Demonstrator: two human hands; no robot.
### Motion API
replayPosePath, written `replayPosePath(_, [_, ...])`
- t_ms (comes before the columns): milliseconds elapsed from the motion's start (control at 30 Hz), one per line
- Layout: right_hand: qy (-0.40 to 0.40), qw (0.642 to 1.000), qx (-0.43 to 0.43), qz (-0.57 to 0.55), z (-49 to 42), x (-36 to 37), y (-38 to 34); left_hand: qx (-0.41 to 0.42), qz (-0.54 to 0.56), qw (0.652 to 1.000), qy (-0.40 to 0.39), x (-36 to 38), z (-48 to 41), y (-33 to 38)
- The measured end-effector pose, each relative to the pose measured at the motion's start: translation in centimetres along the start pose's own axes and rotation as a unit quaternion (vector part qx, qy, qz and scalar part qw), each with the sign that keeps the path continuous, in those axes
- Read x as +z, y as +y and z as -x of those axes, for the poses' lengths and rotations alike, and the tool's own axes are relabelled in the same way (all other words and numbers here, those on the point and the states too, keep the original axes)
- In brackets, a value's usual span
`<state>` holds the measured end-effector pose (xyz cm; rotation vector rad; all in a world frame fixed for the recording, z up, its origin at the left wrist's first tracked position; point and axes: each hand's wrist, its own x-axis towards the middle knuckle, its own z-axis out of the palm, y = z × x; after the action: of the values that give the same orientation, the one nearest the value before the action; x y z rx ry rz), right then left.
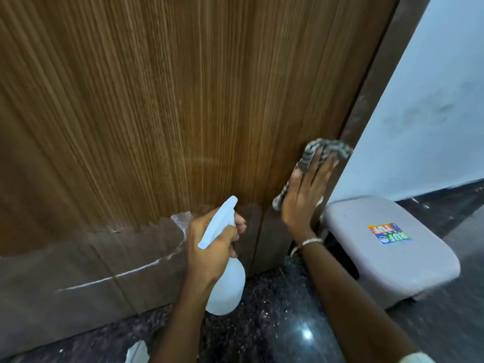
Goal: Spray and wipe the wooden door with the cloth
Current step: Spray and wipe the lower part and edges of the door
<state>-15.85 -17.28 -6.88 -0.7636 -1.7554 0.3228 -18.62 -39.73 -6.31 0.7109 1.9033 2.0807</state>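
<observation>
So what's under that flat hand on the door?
A grey patterned cloth, pressed by the right hand against the wooden door; it pokes out above the fingers. The wood beneath is covered, so unseen.

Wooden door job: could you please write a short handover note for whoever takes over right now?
Left hand grips the spray bottle low in front of the door, nozzle toward it.
Right hand presses the cloth flat on the door near its right edge.
Done: foam sits on the door left of the nozzle.
Left: wipe that foam, likely the rest of the door too.
</observation>
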Motion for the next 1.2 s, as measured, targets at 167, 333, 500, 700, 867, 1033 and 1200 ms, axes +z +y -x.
replayPosePath(167, [-0.011, 0.998, 0.020, -0.057, -1.8, -1.2, -2.8, -0.009, -0.031, 0.999, -0.026, -0.1, 0.5, -1.4])
replayPosePath(333, [0.025, 0.996, -0.029, -0.082, -11.1, -0.1, -3.4, 0.010, -0.057, 0.996, -0.063, 0.0, 0.5, -1.9])
replayPosePath(500, [0.094, 0.992, -0.007, -0.084, -5.0, 1.1, -2.5, -0.011, -0.088, 0.992, -0.089, -1.1, 0.8, -2.8])
replayPosePath(700, [-0.036, 0.975, 0.156, -0.155, 8.6, 3.0, 5.0, -0.001, -0.163, 0.984, -0.078, -3.3, 1.2, -3.8])
replayPosePath(867, [-0.013, 0.968, 0.183, -0.170, 5.7, 2.2, 1.2, -0.028, -0.158, 0.986, -0.054, -3.4, 1.4, -3.3])
replayPosePath(1033, [0.039, 0.978, 0.131, -0.154, 0.3, 2.1, -1.2, -0.027, -0.174, 0.983, -0.059, -3.0, 1.0, -3.3])
replayPosePath(1200, [0.075, 0.981, 0.139, -0.114, 4.3, 4.7, 1.1, -0.030, -0.139, 0.987, -0.074, -3.2, 1.1, -3.2])
